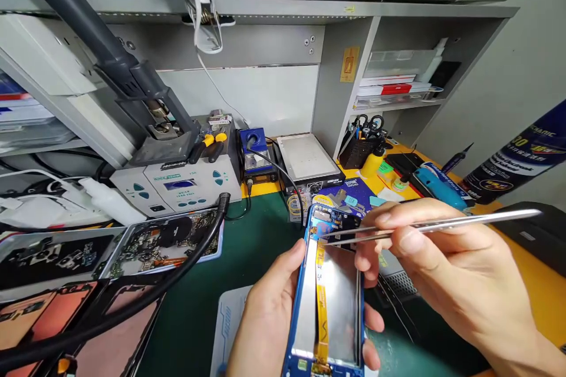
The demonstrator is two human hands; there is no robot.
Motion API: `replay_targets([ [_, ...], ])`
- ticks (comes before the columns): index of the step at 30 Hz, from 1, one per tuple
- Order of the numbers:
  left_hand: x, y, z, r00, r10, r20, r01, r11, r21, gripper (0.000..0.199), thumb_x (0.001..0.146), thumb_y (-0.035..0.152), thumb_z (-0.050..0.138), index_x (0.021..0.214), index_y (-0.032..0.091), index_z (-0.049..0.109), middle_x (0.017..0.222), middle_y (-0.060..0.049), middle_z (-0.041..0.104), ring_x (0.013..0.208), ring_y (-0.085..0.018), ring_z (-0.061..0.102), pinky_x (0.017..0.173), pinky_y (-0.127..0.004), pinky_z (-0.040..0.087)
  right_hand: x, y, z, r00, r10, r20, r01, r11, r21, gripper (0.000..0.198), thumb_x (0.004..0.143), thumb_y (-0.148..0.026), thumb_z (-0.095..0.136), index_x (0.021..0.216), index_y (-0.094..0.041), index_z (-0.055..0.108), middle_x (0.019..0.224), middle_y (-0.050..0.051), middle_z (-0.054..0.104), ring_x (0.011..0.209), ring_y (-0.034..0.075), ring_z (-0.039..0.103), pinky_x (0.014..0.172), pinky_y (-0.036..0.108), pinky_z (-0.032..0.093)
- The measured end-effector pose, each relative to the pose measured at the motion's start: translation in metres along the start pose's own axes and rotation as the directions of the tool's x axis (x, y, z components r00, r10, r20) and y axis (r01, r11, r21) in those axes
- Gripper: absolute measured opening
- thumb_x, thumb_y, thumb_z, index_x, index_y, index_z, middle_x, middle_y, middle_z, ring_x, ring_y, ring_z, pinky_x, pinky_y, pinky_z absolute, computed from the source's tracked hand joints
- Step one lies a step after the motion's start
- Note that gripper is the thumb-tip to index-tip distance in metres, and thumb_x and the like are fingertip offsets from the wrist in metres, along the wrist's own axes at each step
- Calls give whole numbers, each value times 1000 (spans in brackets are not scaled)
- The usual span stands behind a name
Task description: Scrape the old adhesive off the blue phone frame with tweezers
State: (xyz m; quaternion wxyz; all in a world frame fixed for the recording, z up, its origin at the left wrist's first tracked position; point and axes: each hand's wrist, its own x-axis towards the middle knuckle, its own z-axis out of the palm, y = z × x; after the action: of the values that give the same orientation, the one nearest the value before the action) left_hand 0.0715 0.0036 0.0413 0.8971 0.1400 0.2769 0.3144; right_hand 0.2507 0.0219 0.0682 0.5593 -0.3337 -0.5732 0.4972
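A blue phone frame (297, 312) is tilted upright in my left hand (272, 312), the thumb along its left edge and the fingertips around its right edge. Its inside faces me, with a silvery bay and an orange flex cable (322, 312) running lengthwise. My right hand (451, 265) pinches metal tweezers (469, 222) between thumb and fingers. The two tips of the tweezers point left, over the upper part of the frame near the top end of the flex cable. Whether they touch it I cannot tell.
Left stand a grey rework station (177, 185) and a tray of circuit boards (172, 241), crossed by a thick black hose (194, 256). A blue soldering station (254, 147) and a flat heating plate (307, 156) are behind. A large dark spray can (526, 150) stands right.
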Motion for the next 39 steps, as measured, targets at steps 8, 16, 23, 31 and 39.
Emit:
replay_targets([
  [8, 0, -2, 1, 996, 22, 91, -16, 997, -70, 66, 95, 62, 25, 99, 16, 73, 82, -7, 67, 55, -16, 63, 61, -30, 42, -11, 2, 7, 1000, -1, -30, 0, 999, -42, 7, 91, -30, 76, 96, -33, 79, 73, 2, 81, 62, 23, 79, 47, 27, 67],
  [16, -1, -7, -2, 993, -12, 117, 20, 998, -68, 71, 94, 64, 20, 87, 13, 68, 72, -10, 64, 52, -16, 58, 62, -30, 38, -17, 7, 10, 995, -71, -65, 59, 983, -175, 11, 81, -20, 84, 85, -31, 81, 74, 2, 77, 55, 21, 75, 43, 28, 66],
  [23, -7, -7, 1, 994, -6, 106, 8, 1000, -25, 66, 91, 64, 28, 81, 13, 68, 74, -10, 62, 56, -16, 57, 67, -30, 38, -22, 10, 7, 998, -64, -15, 61, 985, -163, 13, 86, -20, 79, 90, -31, 83, 73, 3, 76, 56, 24, 76, 41, 29, 65],
  [31, -3, -7, 1, 996, -3, 90, 1, 1000, 24, 65, 89, 65, 31, 80, 14, 70, 74, -10, 61, 56, -16, 57, 68, -30, 39, -25, 12, 4, 1000, -24, 10, 25, 979, -203, 18, 87, -18, 77, 90, -35, 82, 76, 0, 75, 56, 22, 77, 49, 29, 69],
  [39, -4, -5, 2, 1000, 21, 19, -22, 998, 62, 62, 83, 70, 45, 82, 13, 71, 74, -9, 63, 55, -15, 57, 64, -28, 40, -26, 15, 4, 997, 25, 67, -19, 996, -85, 26, 89, -10, 73, 98, -33, 80, 86, 0, 76, 51, 21, 76, 39, 29, 66],
])
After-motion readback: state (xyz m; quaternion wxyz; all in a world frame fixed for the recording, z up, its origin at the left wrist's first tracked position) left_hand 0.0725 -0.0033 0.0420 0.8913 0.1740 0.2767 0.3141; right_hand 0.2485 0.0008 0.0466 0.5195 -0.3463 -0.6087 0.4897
